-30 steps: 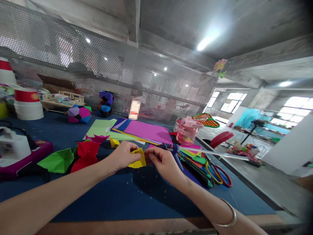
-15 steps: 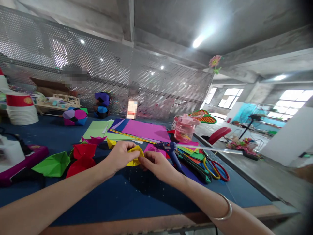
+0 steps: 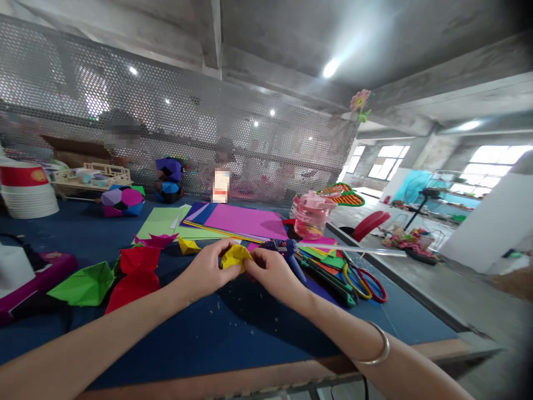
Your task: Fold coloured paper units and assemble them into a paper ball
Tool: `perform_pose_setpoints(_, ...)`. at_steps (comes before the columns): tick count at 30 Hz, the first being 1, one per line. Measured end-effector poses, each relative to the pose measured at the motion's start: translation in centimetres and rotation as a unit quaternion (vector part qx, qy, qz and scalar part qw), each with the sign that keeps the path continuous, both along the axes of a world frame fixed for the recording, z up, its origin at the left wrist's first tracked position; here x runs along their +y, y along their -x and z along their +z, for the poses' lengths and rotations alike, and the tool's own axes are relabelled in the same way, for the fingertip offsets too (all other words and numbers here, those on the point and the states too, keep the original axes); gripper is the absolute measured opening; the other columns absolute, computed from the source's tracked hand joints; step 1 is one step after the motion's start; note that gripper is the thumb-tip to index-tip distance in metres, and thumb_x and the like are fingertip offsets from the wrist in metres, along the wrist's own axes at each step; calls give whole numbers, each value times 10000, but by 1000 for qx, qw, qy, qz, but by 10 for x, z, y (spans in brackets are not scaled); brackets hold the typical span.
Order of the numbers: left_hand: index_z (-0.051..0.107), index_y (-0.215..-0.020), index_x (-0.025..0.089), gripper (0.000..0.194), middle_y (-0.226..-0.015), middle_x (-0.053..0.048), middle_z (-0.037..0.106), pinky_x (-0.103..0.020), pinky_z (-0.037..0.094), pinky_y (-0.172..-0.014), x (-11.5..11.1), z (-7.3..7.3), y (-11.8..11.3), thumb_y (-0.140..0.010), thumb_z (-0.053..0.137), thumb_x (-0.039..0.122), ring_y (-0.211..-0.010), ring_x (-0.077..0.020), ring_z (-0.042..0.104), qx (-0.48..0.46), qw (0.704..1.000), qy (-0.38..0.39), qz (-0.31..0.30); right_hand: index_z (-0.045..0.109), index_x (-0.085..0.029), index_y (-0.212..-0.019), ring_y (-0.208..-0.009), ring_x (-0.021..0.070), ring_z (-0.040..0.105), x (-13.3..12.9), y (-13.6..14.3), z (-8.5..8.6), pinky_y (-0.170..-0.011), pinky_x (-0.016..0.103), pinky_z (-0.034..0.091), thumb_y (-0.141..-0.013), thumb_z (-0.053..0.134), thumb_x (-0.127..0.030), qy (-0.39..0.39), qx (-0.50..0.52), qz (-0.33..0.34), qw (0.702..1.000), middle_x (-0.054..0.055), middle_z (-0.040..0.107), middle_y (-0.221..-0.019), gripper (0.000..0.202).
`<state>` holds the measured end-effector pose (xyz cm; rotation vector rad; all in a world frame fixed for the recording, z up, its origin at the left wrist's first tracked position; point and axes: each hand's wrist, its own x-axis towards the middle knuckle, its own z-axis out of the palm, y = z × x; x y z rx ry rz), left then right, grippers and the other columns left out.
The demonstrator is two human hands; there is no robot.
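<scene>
Left forearm enters from the lower left and right forearm from the lower right, both bare, angled inward and converging near mid-view. Left hand: back toward the camera, fingers bent over, thumb extended rightward below them in a pinch grip. Right hand: close beside the left, knuckles up, fingers curled, thumb tip directed leftward toward the left thumb, also in a pinch

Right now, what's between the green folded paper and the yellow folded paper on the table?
Red folded paper lies between the green paper and yellow paper, as the head view shows.
</scene>
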<state>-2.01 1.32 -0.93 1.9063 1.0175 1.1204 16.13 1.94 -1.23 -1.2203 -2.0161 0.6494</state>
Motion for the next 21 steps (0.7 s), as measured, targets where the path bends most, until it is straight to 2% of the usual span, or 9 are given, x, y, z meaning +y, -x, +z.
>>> perform_pose_setpoints(2, 613, -1072, 160, 356, -1059, -84, 694, -310, 498, -850, -1, 0, 1, -744, 637, 296, -962, -219, 641, 12, 999, -29, 11, 535, -174, -664, -565, 104, 453, -1, -1, 2, -506, 217, 305, -867, 546, -264, -44, -32, -13, 998, -24, 540, -610, 222)
perform_pose_setpoints(5, 633, -1088, 182, 325, -1148, -90, 687, -316, 478, -917, -2, 0, 3, -780, 628, 285, -1059, -229, 627, 35, 995, -86, 41, 534, -175, -668, -559, 101, 419, -3, -1, 3, -516, 228, 287, -861, 560, -234, -96, -71, -13, 993, -27, 532, -612, 203)
perform_pose_setpoints(9, 679, -1004, 189, 222, -1046, -65, 727, -290, 478, -855, -3, 1, 5, -817, 569, 235, -964, -216, 653, 85, 989, -116, 40, 589, -170, -726, -591, 107, 451, -6, 0, 5, -553, 232, 308, -889, 568, -219, -135, -80, 8, 988, -13, 578, -657, 171)
perform_pose_setpoints(14, 685, -893, 174, 189, -871, -45, 724, -278, 477, -756, 3, 2, 7, -805, 525, 221, -832, -206, 651, 72, 992, -81, 63, 646, -174, -853, -622, 119, 500, -11, 0, 9, -583, 235, 353, -977, 497, -368, -110, -33, 25, 993, 5, 634, -720, 275)
perform_pose_setpoints(18, 652, -900, 155, 202, -854, -49, 711, -286, 501, -741, 9, -1, 7, -756, 580, 277, -810, -203, 658, -13, 997, -11, 69, 641, -172, -835, -662, 130, 551, -13, 4, 9, -599, 236, 374, -923, 580, -325, -79, -37, 39, 995, 15, 670, -766, 187)
perform_pose_setpoints(21, 634, -891, 152, 214, -836, -40, 697, -287, 506, -733, 10, -5, 6, -726, 603, 285, -786, -188, 648, -41, 997, 12, 62, 610, -171, -767, -626, 118, 513, -12, 6, 7, -564, 230, 347, -880, 629, -292, -83, -58, 37, 994, -2, 635, -713, 166)
